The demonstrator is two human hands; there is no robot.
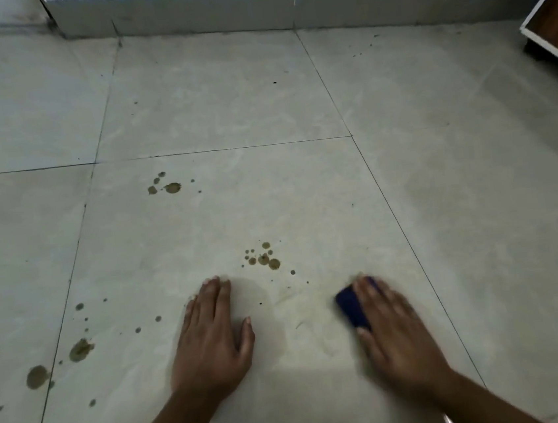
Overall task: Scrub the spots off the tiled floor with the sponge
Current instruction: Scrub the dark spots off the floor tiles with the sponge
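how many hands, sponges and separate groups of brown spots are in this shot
hands: 2, left hand and right hand
blue sponge: 1
groups of brown spots: 3, far, middle, left
total: 6

No readable text anywhere in my view.

I look over the tiled floor (235, 198), the dark blue sponge (351, 308) under my right hand (395, 333), and the wooden furniture edge (556, 13) at the far right, and I find no letters, numbers, brand or sign on any of them.
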